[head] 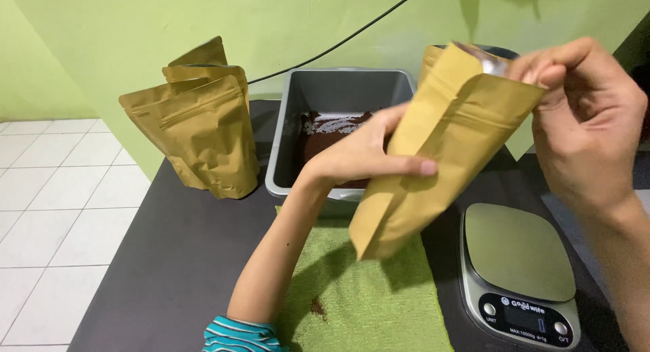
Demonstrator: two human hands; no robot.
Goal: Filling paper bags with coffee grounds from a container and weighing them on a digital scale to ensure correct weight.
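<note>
spanning the frame, a dark matte tabletop [176,257] set against a light green painted wall [135,27], white tiled floor [47,210] off to one side. on the table, toward the wall: a grey rectangular metal tray [338,91] holding a shallow layer of dark brown ground powder [325,138], heaped unevenly. beside the tray, a cluster of upright tan paper stand-up pouches with zip strips [203,135], touching one another. nearer the person: a green towelling cloth [365,291] with a small brown spill on it, and just beside that a silver flat-topped digital kitchen scale [518,257], platform bare.

held in the air above cloth and scale, tilted, mouth uppermost: one tan paper pouch with foil lining [433,149]. left hand [365,152] wraps its lower body, thumb across the front, fingers behind, closed firmly. right hand [586,121] pinches the top edge at the mouth, fingertips curled on the lip; foil shows there, so the mouth looks partly parted.

risks, as judged: the pouch hangs clear of the table with no support, so a slack left grip would drop it onto the scale. pulling the lip unevenly could crease the zip strip. the tray sits close behind the left forearm; a backward elbow move could nudge it and scatter powder.
</note>
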